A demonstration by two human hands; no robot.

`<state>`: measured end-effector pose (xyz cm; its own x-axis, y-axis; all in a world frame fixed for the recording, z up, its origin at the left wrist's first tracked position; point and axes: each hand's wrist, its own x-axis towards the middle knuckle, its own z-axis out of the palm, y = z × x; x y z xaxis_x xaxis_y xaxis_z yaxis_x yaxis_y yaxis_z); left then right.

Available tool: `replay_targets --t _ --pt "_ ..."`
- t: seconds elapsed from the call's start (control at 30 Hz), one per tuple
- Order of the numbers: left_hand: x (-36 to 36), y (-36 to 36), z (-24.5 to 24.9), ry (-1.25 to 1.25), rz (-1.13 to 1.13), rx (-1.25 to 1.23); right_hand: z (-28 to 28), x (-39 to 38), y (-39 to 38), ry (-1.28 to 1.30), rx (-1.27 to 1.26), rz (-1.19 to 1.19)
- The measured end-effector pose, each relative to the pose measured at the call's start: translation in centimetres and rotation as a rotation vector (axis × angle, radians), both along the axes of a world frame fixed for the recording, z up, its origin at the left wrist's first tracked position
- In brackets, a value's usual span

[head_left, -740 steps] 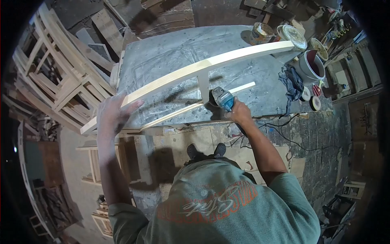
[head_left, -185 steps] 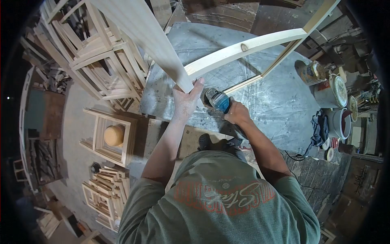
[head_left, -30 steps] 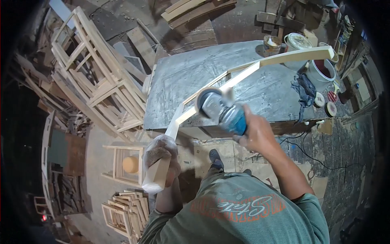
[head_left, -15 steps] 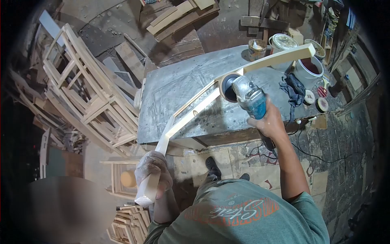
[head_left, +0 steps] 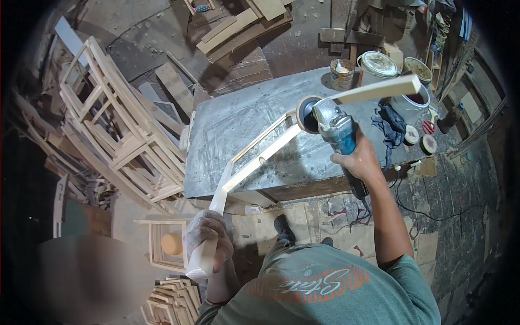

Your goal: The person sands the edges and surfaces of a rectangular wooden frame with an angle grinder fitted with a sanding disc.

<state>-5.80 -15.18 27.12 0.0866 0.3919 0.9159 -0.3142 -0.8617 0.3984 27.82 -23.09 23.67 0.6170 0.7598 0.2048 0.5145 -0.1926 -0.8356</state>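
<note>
**Both hands closed: wooden frame left, power sander right**

The left hand (head_left: 210, 235) wraps its fingers around the near end of the wooden frame (head_left: 279, 144), which reaches from it toward two o'clock, across the gray surface (head_left: 214, 132). Farther right, the power sander (head_left: 337, 129) has its round disc at the frame's crosspiece joint; contact is unclear. The right hand (head_left: 360, 158) curls firmly around the sander's body, with the disc toward ten o'clock and the frame beyond.
</note>
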Motion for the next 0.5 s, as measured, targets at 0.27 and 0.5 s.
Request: replay_targets --t 0.27,0.5 --pt "0.0 0.6 0.2 -0.01 -0.034 0.012 -0.5 -1.5 -1.3 -0.017 -0.136 0.023" --pt "-0.1 0.8 0.1 -0.005 -0.018 0.018 0.9 -6.6 -1.9 -0.092 -0.205 0.264"
